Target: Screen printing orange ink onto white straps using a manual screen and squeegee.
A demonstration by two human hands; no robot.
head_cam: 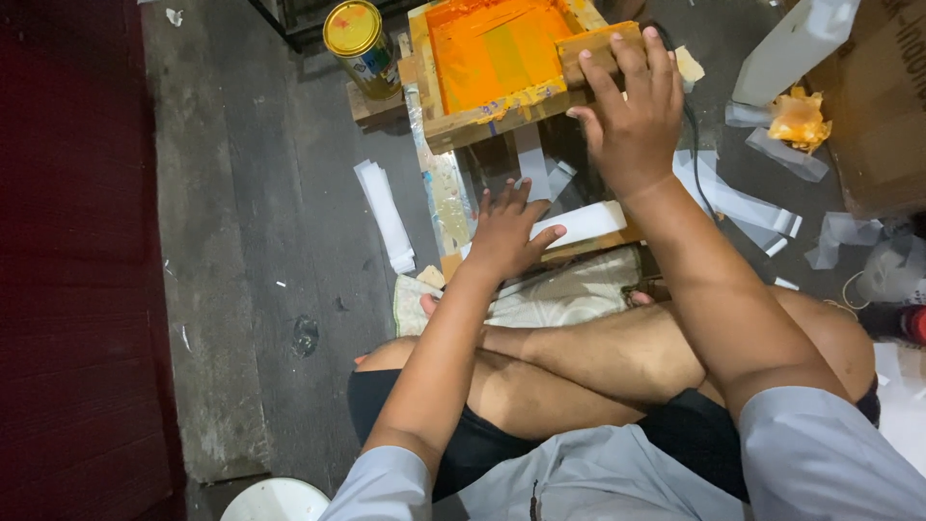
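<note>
Item: wooden squeegee [600, 50], long axis crosswise, gripped by my right hand [632, 116] atop the orange-inked screen frame [492, 108]. My left hand [506, 232], nearer me, presses flat, fingers spread, beside a white strip [590, 222].

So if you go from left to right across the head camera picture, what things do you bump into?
Stack of white paper strips on the floor → left hand pressing a white strip → right hand on a wooden block → crumpled orange-stained rag → cardboard box.
</note>
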